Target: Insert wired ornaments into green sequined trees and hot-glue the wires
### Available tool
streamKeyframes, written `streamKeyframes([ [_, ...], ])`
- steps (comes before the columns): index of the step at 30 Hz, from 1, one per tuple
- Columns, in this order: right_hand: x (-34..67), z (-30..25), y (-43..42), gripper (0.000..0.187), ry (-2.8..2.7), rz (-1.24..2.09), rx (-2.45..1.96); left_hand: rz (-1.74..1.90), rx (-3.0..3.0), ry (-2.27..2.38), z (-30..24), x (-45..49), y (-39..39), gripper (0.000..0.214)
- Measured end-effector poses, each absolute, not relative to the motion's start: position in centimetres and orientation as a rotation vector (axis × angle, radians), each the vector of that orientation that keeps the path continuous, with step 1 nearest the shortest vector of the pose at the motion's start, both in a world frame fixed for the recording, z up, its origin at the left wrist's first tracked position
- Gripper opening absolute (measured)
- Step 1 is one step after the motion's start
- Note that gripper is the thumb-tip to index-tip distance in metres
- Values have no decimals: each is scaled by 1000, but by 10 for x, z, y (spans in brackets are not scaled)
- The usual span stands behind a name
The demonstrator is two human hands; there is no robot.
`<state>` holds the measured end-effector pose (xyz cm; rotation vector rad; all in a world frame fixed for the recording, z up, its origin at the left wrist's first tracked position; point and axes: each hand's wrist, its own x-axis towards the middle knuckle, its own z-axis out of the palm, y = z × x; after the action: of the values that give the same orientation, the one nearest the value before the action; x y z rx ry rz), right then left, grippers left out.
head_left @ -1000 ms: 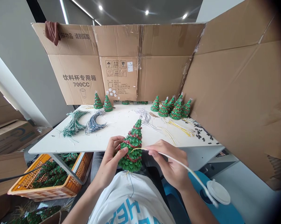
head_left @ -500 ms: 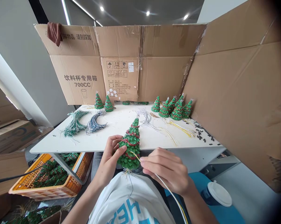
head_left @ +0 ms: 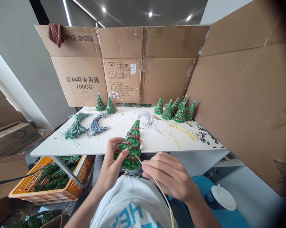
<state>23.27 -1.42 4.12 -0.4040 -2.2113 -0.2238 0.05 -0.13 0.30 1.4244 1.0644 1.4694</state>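
Note:
A green beaded Christmas tree (head_left: 133, 141) with red garlands stands slightly tilted at the table's front edge, close to my body. My left hand (head_left: 114, 158) grips it from the left, thumb across its lower front. Thin loose wire ends hang from the tree's base. Between the pinched thumb and fingers of my right hand (head_left: 168, 174) is a yellow and white wire (head_left: 165, 198). Its bent yellow tip lies against the lower right of the tree; whether it goes in between the beads I cannot tell. The wire's long tail runs down past my shirt.
Bundles of green wire (head_left: 77, 125) and blue wire (head_left: 97, 125) lie left on the white table (head_left: 124, 126). Finished trees (head_left: 181, 110) stand at the back right, near yellow wires (head_left: 185, 130) and small black pieces (head_left: 206, 134). An orange crate (head_left: 62, 196) sits below left; cardboard (head_left: 171, 79) walls the table.
The tree has shifted slightly left and tilted a little, with my left hand still on it. The wire's tail has swung left; my right hand has barely moved.

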Motion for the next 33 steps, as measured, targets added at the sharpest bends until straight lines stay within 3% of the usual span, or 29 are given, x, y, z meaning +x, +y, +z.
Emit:
streamKeyframes([
  [14,230,39,-11,28,-2137,23,-361,1508,1538,1105,3,5,-6,32],
  [20,229,38,-9,20,-2047,255,-344,1484,1552,1094,4,5,-7,33],
  [26,229,37,-7,27,-1929,203,-506,1459,1502,1043,4,4,-6,33],
  [33,232,28,-7,19,-1953,308,-526,1477,1486,1022,2,3,-5,33],
])
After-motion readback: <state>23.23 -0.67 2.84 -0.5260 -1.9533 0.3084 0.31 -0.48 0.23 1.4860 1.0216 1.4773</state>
